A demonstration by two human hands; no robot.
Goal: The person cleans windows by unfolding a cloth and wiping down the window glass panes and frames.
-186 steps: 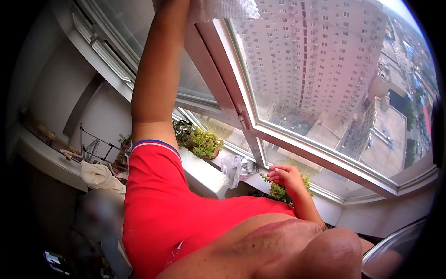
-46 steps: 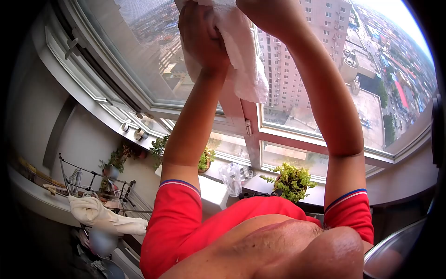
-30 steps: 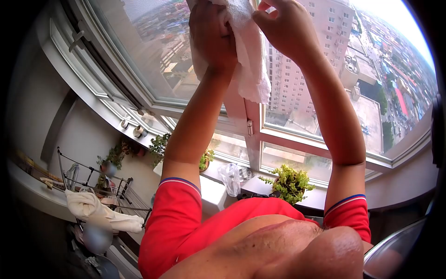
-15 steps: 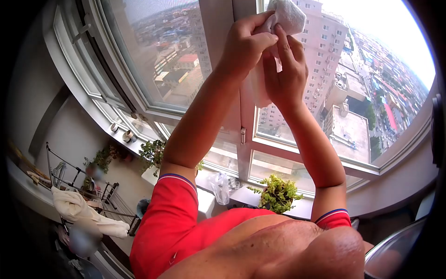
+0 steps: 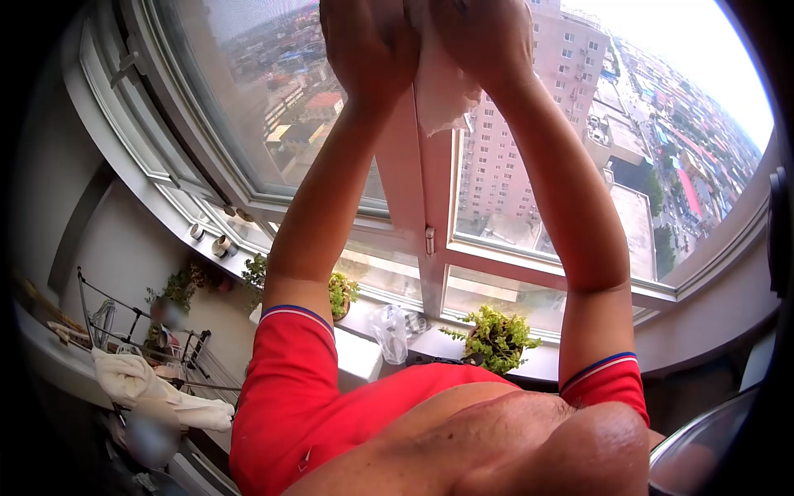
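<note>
Both hands are raised at the top edge of the view, in front of the window frame [image 5: 411, 174]. A thin white cloth [image 5: 447, 91] hangs between them, its lower end loose and crumpled. My left hand [image 5: 372, 50] is curled at the cloth's left side, and some of its fingers are cut off by the view's edge. On the cloth's right side, my right hand [image 5: 488, 41] is closed over it, fingers bent and partly out of view. The upper part of the cloth is hidden by the hands.
Below the window, a sill carries a leafy potted plant [image 5: 496, 337], a clear plastic bag [image 5: 390, 332] and another plant [image 5: 341, 293]. Small pots [image 5: 222, 245] stand farther left. A drying rack with a cream cloth [image 5: 149, 387] is at lower left.
Both hands have moved up, the left one also leftward, partly out of view. The cloth, bunched above the fingers before, now hangs down between the hands.
</note>
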